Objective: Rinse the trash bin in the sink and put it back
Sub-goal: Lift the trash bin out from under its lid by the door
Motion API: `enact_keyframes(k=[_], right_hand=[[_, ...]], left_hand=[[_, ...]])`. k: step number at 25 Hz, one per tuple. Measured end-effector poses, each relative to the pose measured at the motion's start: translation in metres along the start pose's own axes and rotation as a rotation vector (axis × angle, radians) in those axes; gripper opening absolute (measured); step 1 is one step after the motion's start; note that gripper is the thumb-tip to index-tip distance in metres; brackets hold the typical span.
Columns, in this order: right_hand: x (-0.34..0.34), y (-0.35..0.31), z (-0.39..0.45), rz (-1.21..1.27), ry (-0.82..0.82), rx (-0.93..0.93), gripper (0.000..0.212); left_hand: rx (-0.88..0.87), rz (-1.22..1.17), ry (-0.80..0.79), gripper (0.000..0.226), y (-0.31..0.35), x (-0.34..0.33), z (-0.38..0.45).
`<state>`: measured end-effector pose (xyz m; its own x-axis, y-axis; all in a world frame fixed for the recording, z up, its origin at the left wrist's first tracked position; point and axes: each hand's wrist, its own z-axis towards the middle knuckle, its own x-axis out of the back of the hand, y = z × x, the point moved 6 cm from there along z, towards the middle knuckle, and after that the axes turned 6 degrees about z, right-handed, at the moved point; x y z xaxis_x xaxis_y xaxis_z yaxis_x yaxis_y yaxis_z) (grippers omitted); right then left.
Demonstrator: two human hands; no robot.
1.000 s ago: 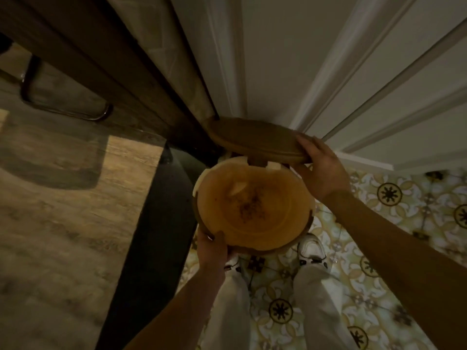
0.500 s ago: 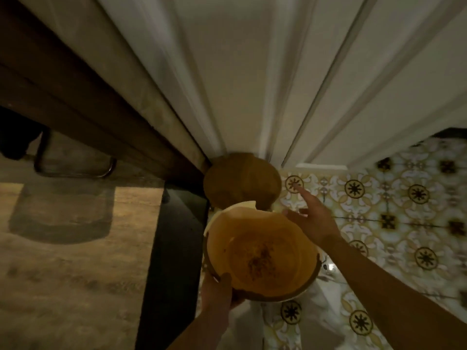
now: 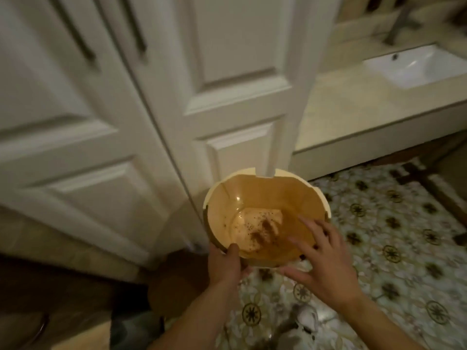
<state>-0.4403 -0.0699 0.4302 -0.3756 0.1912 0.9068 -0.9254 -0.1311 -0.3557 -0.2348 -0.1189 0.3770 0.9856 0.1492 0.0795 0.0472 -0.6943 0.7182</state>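
I look down into a small round trash bin (image 3: 255,198), cream-rimmed with an orange-brown inside. Dark specks and smears lie on its pale bottom. My left hand (image 3: 227,262) grips the near rim from below, thumb over the edge. My right hand (image 3: 321,258) hovers at the bin's near right side with fingers spread and straight, fingertips over the rim. The white sink basin (image 3: 414,66) sits in a beige counter at the upper right, a faucet (image 3: 398,24) behind it.
White panelled doors (image 3: 227,72) stand right behind the bin. The counter edge (image 3: 366,132) runs on the right above a patterned tile floor (image 3: 394,223). A brown round outer bin or lid (image 3: 177,279) sits on the floor below my left hand. Dark wood cabinet at lower left.
The inner bin has come up out of its brown holder, which stays on the floor. The view has swung up and right, bringing the sink in. My right hand moved from the lid to the bin's rim.
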Motion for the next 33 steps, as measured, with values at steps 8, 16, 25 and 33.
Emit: enact_keyframes(k=[8, 16, 25, 33], right_hand=[[0.168, 0.141, -0.021, -0.092, 0.311, -0.131, 0.022], [0.322, 0.263, -0.001, -0.184, 0.521, -0.168, 0.035], [0.423, 0.348, 0.039, -0.155, 0.639, -0.209, 0.035], [0.456, 0.423, 0.112, -0.171, 0.675, -0.232, 0.032]], left_hand=[[-0.14, 0.166, -0.382, 0.045, 0.088, -0.221, -0.102], [-0.804, 0.494, -0.639, 0.099, 0.185, -0.393, -0.184], [-1.341, 0.772, -0.524, 0.062, 0.271, -0.499, -0.203], [-1.376, 0.69, -0.437, 0.055, 0.338, -0.596, -0.168]])
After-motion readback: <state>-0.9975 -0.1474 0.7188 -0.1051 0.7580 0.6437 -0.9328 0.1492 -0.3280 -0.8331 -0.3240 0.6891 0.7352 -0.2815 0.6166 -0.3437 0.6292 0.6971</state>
